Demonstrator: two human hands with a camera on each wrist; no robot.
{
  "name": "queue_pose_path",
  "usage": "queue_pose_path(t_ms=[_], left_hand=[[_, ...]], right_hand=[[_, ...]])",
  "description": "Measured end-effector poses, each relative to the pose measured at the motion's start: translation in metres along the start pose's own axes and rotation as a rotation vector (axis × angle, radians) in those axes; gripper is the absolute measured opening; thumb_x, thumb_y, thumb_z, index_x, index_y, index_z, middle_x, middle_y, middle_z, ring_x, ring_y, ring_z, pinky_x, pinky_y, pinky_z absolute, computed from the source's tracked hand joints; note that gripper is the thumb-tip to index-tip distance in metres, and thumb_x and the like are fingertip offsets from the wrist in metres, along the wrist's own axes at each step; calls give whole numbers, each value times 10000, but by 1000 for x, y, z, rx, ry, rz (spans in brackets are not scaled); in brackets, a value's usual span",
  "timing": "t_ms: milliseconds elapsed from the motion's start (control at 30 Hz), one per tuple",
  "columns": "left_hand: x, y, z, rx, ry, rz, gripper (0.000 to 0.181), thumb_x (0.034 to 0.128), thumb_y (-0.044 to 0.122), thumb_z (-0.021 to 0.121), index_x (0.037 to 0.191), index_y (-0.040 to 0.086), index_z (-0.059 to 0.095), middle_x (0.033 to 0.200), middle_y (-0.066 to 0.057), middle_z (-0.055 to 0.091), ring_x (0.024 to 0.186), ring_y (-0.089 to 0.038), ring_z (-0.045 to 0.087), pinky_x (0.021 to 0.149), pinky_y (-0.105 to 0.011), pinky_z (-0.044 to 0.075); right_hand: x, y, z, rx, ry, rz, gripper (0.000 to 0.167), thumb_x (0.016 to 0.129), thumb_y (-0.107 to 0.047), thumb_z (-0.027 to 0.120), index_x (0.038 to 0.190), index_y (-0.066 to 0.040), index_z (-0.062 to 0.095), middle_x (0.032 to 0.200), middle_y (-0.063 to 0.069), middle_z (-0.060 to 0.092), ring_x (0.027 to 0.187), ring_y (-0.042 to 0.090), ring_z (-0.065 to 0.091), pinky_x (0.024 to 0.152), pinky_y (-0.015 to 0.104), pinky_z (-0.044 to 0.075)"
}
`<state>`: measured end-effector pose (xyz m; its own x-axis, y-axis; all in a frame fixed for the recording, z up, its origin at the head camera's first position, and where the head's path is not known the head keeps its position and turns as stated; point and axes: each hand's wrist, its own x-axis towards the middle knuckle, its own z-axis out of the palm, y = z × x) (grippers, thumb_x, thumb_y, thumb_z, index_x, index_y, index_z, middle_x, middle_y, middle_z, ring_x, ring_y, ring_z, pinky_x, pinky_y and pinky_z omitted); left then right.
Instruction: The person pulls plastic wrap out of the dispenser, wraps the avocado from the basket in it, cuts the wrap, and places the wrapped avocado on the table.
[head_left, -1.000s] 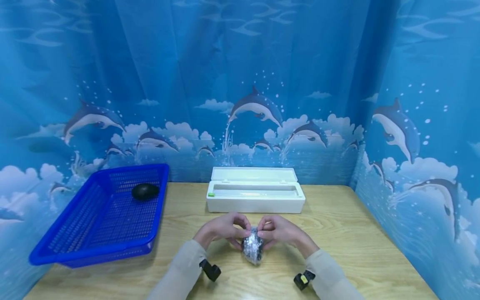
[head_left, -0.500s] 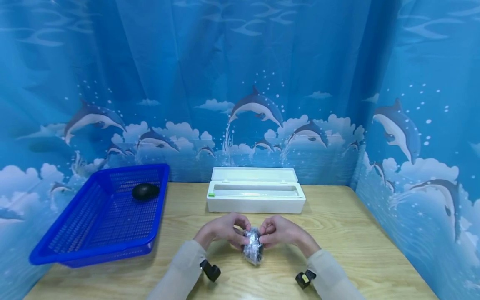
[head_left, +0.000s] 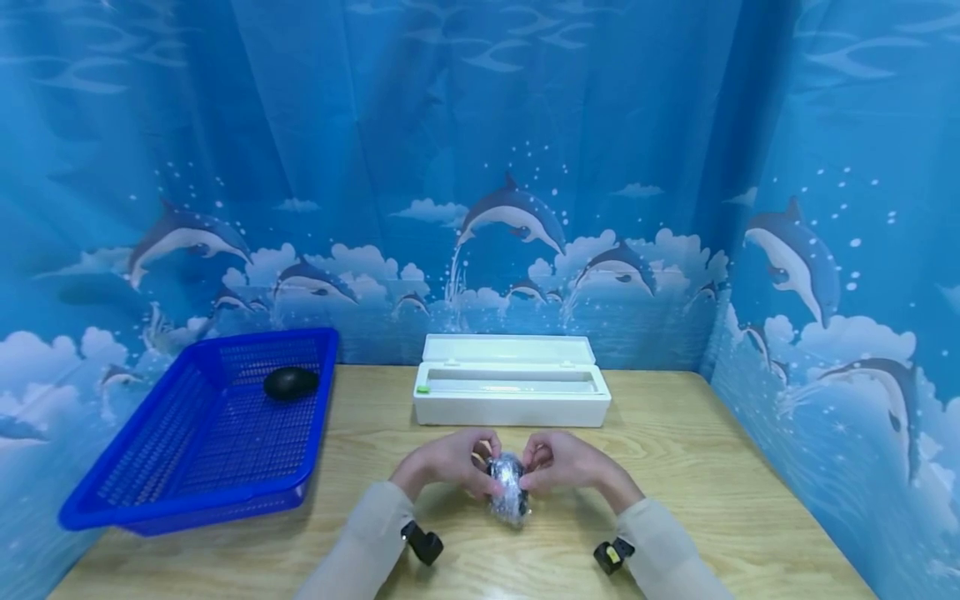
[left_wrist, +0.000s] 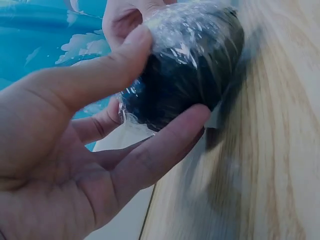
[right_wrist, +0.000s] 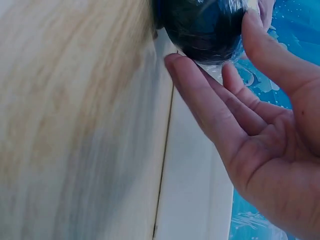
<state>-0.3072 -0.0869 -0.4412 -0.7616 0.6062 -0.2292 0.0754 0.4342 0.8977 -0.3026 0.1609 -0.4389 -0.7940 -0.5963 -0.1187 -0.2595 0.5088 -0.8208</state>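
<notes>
A dark rounded object wrapped in clear film is held between both hands, close above the wooden table. My left hand grips it from the left; in the left wrist view the thumb lies on the crinkled film and the fingers support the dark side. From the right, my right hand pinches the film near the top. The right wrist view has its thumb against the wrapped object and the fingers curved below. What the object is under the film I cannot tell.
A blue mesh basket stands at the left with a black oval object inside. Behind the hands is a long white box with its lid raised. Dolphin-print curtains border the wooden table at the back and right.
The wrapped object has shifted slightly right. My left thumb has moved down over the film, and my right hand's fingertips have moved slightly on its right side.
</notes>
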Motion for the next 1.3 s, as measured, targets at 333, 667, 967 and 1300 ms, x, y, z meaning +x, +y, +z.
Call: queue_pose_path(t_ms=[333,667,967,1300], left_hand=[[-3,-2,-15,-249,32,17,386,932,194,759,1188,63,503,1196,-206,650,940,-261,741,892,-450,638],[-6,2,-17,-265,24,60,417,1093,380,488,1318,29,487,1242,-238,673,993,-276,753,922,-425,631],[-3,16,-15,-152,161,163,414,1086,354,519,1376,70,597,1371,-203,628,1114,-285,710,881,-437,644],[-6,25,-9,-104,161,201,554,1002,403,666,1476,140,554,1431,-194,599,1168,-303,700,889,-433,641]], right_hand=[[-2,-10,-6,-9,6,-333,524,991,-44,623,1496,-47,483,1553,233,478,1384,469,516,1111,579,493],[1,-11,1,-22,87,-294,720,900,-121,773,1542,-99,448,1561,163,490,1386,418,526,1125,590,474],[-3,-16,-2,14,130,-251,534,1054,-235,598,1506,7,451,1421,244,561,1243,396,620,997,335,586],[-2,-16,-7,83,190,-209,451,1094,-250,512,1393,88,512,1298,304,626,1116,320,701,890,348,636]])
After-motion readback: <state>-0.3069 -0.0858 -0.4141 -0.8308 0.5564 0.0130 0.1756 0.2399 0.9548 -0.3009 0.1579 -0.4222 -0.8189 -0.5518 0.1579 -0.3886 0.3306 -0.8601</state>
